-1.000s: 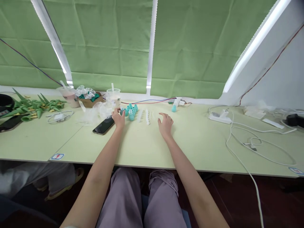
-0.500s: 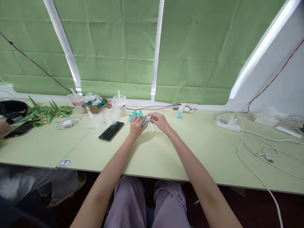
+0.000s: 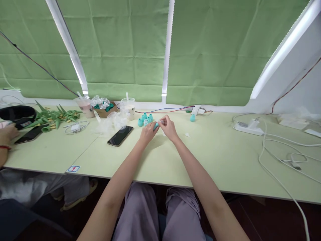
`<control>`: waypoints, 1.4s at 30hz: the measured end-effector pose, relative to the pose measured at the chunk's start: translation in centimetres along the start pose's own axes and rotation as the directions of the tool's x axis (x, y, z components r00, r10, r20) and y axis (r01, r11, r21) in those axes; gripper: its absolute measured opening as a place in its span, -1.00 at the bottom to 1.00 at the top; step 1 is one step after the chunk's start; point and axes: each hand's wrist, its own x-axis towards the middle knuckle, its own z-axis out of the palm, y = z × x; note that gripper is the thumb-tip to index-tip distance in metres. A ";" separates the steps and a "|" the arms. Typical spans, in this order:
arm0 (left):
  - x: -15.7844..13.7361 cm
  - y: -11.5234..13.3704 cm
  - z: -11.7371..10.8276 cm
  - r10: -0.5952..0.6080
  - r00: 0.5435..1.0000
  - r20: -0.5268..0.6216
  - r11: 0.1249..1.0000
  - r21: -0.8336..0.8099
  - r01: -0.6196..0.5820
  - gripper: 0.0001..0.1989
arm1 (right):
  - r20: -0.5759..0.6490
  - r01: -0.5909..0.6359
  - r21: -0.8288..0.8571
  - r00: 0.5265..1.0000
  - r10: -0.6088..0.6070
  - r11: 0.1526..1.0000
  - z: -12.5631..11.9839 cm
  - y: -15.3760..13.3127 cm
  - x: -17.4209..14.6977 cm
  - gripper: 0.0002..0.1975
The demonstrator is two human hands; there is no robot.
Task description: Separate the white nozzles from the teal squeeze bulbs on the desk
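My left hand (image 3: 148, 131) is closed around a small teal bulb-shaped piece (image 3: 156, 125), its open end toward my right hand. My right hand (image 3: 168, 128) pinches a small whitish bit (image 3: 162, 122) at that end; the fingers hide most of it. Just behind my left hand stands a cluster of several teal pieces (image 3: 144, 117) with round bases and narrow necks. Another teal piece (image 3: 192, 118) stands apart at the back, right of my hands. A white scrap (image 3: 187, 135) lies on the table to the right of my right hand.
Left of my hands lie a black phone (image 3: 120, 136) and crumpled clear plastic (image 3: 112, 123). Two drink cups (image 3: 128, 108) flank a small cardboard box (image 3: 105, 111) at the back. Green plastic parts (image 3: 56, 117) and a co-worker's hand (image 3: 8, 134) are far left. A power strip (image 3: 248, 128) with cables sits right.
My hands have drawn closer together on the teal piece, and less of the whitish bit shows. A white scrap now lies to the right of my right hand. The view has shifted slightly.
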 end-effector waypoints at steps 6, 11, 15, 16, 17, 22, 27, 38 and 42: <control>0.3 0.8 0.8 -0.079 0.996 -0.038 0.996 -0.041 0.078 -0.65 | -0.105 0.067 -0.166 0.991 -0.085 0.984 -0.1 -1.2 -0.7 -0.86; 0.5 -1.0 -1.7 -0.231 0.959 -0.165 0.969 0.050 0.242 -0.71 | -0.305 0.065 -0.249 0.942 -0.142 0.966 -3.0 -1.5 -0.6 -0.86; 0.6 -2.1 -3.3 -0.341 0.880 -0.330 0.932 0.002 0.362 -0.71 | -0.238 -0.038 -0.257 0.971 -0.026 0.966 -4.0 0.3 -0.3 -0.88; 0.5 -2.3 -3.3 -0.367 0.865 -0.344 0.922 -0.010 0.387 -0.70 | -0.202 -0.076 -0.265 0.979 0.022 0.961 -4.0 0.6 -0.4 -0.86; 0.5 -2.6 -3.3 -0.388 0.854 -0.348 0.913 -0.017 0.408 -0.70 | -0.173 -0.114 -0.274 0.983 0.067 0.955 -3.9 0.7 -0.6 -0.83; -0.1 -5.7 -2.2 -0.522 0.748 -0.410 0.840 -0.096 0.533 -0.77 | -0.016 -0.019 -0.254 1.000 0.015 0.967 -4.8 -2.8 -4.3 -0.69; -0.1 -8.4 -0.3 -0.629 0.748 -0.211 0.775 -0.245 0.583 -0.83 | 0.415 0.169 -0.272 0.909 -0.043 0.947 -3.9 -6.3 -10.3 -0.47; -0.6 -8.6 0.3 -0.544 0.827 -0.145 0.835 -0.190 0.516 -0.85 | 0.489 0.158 -0.415 0.869 0.073 0.896 -0.6 -4.9 -11.9 -0.59; -0.6 -8.9 -0.1 -0.554 0.816 -0.166 0.830 -0.180 0.528 -0.83 | 0.577 0.293 -0.378 0.816 -0.024 0.878 1.5 -4.6 -9.2 -0.51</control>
